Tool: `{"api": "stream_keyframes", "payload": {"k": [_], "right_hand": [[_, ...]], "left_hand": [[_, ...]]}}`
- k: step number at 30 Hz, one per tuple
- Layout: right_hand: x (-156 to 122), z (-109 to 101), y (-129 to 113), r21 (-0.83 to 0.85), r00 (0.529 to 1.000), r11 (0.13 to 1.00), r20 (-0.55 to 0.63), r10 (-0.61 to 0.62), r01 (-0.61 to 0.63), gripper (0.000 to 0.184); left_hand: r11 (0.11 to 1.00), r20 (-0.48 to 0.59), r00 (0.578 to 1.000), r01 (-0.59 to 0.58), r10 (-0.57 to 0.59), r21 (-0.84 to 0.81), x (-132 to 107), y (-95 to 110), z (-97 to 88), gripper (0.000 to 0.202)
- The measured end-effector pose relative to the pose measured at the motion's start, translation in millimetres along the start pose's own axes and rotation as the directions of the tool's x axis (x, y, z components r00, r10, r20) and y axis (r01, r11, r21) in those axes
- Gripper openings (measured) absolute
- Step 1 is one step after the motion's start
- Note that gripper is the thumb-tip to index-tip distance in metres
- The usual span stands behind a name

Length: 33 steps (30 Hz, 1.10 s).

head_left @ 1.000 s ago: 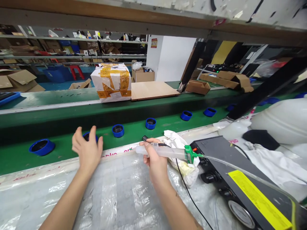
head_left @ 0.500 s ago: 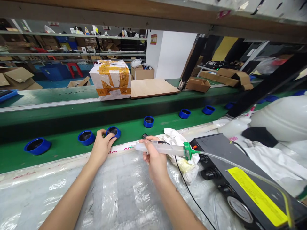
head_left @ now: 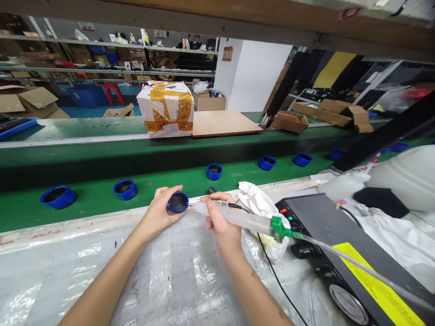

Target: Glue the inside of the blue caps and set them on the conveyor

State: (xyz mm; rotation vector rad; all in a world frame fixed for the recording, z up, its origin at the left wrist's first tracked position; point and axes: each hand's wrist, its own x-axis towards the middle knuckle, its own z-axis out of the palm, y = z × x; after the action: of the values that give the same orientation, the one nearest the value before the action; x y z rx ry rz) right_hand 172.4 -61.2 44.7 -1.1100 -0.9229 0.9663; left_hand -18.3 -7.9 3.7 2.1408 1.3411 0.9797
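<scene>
My left hand point(head_left: 160, 212) is closed around a blue ring-shaped cap with a black inside point(head_left: 178, 203), its opening tilted toward me. In my right hand point(head_left: 222, 222) lies a translucent dispensing syringe point(head_left: 253, 222) with a green end fitting point(head_left: 279, 229) and a clear hose. The syringe's tip points left, right beside the cap's rim; whether they touch I cannot tell. A black cable runs from a small switch point(head_left: 222, 203) held along the syringe. More blue caps stand on the green belt point(head_left: 91, 199), one to the left point(head_left: 125, 189) and another beyond my hands point(head_left: 214, 171).
A dark dispenser box point(head_left: 316, 226) with knobs and a gauge sits at right, by a white cloth point(head_left: 260, 199). White plastic containers point(head_left: 408, 172) stand behind it. Across the belt rests a taped carton point(head_left: 166, 108). A shelf beam point(head_left: 204, 22) hangs overhead.
My left hand has lifted the blue cap off the belt, brought it right and nearer, and tilted it to the syringe tip. The syringe's rear end now slopes lower, and the view has shifted slightly.
</scene>
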Motion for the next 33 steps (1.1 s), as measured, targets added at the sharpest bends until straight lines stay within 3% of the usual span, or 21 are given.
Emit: {"api": "stream_keyframes", "payload": {"k": [2,6,9,15,33], "right_hand": [[-2,-1,0,-0.083,0.997,0.994,0.034,-0.075,0.078,0.015],[-4,-2,0,-0.196,0.964,0.946,0.118,-0.239,0.258,0.005],[-4,-2,0,-0.235,0.944,0.919,0.168,-0.283,0.317,0.003],[-3,-4,3,-0.274,0.946,0.911,0.186,-0.265,0.309,0.004],[-5,-1,10,-0.324,0.946,0.896,0.213,-0.244,0.303,0.003]], "left_hand": [[1.0,0.014,1.0,0.024,-0.024,-0.011,1,-1,0.4,0.061],[0.999,0.015,0.999,-0.041,0.041,0.001,2,-2,-0.5,0.053],[0.997,0.024,0.997,-0.075,0.076,-0.023,1,1,-0.3,0.046],[0.988,0.065,0.994,-0.082,0.091,-0.134,1,5,1.2,0.041],[0.985,0.068,0.988,-0.129,0.138,-0.114,1,4,3.6,0.041]]}}
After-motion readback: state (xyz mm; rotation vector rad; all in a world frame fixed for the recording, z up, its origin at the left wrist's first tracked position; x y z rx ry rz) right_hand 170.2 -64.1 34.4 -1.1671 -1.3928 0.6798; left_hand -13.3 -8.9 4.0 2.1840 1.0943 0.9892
